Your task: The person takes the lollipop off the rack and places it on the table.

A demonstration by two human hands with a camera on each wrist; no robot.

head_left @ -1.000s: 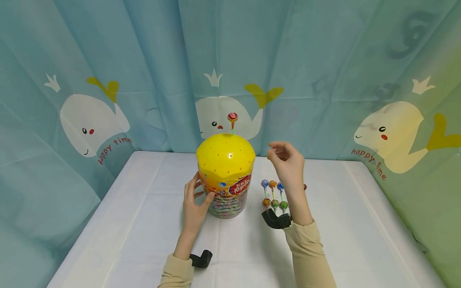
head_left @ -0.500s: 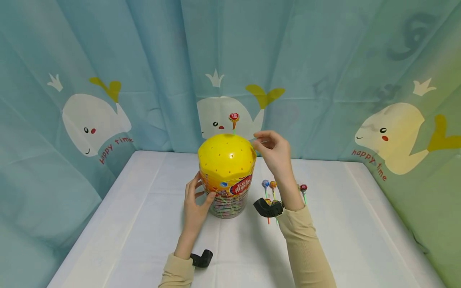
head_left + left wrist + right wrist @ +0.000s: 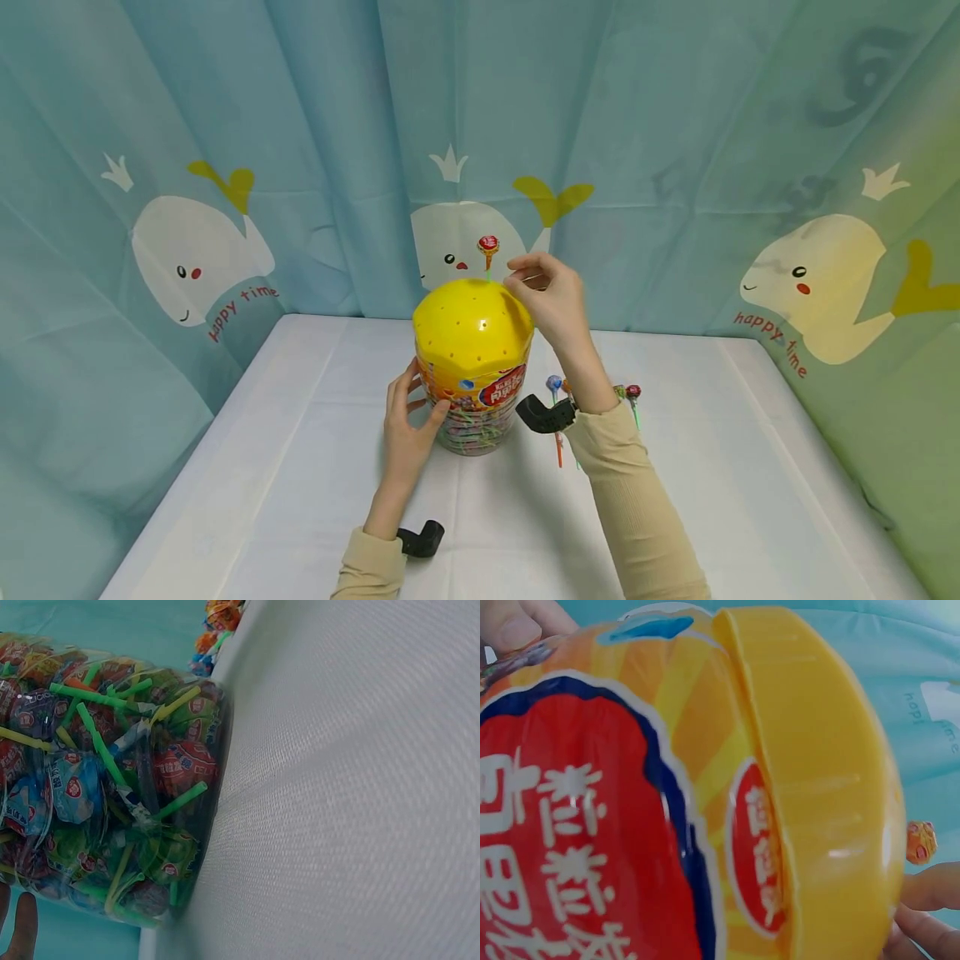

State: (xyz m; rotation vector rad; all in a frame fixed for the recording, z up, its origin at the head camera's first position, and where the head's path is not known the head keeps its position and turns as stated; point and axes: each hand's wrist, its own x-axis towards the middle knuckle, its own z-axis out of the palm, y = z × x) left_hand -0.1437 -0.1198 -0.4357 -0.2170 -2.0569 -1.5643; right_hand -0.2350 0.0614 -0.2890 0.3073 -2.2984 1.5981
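In the head view, a clear round tub [image 3: 474, 425] filled with lollipops stands upright under a yellow domed lid [image 3: 465, 325] dotted with small holes. One lollipop [image 3: 488, 244], red on top, stands by its green stick at the lid's far side. My left hand [image 3: 408, 433] holds the tub's left side, thumb in front and fingers behind. At the lid's right rim is my right hand [image 3: 551, 296], thumb and index finger curved with a gap between them, just right of that stick. Its fingers [image 3: 930, 892] show beneath the lollipop in the right wrist view.
Several loose lollipops lie right of the tub, partly hidden by the right forearm; a blue one [image 3: 554, 383] and a dark red one [image 3: 633, 391] show. A white cloth covers the table [image 3: 300, 467]. A teal whale-print curtain [image 3: 337, 167] hangs behind.
My right hand has moved left and slightly up, from beside the tub to the lid's rim near the standing lollipop. My left hand stays on the tub.
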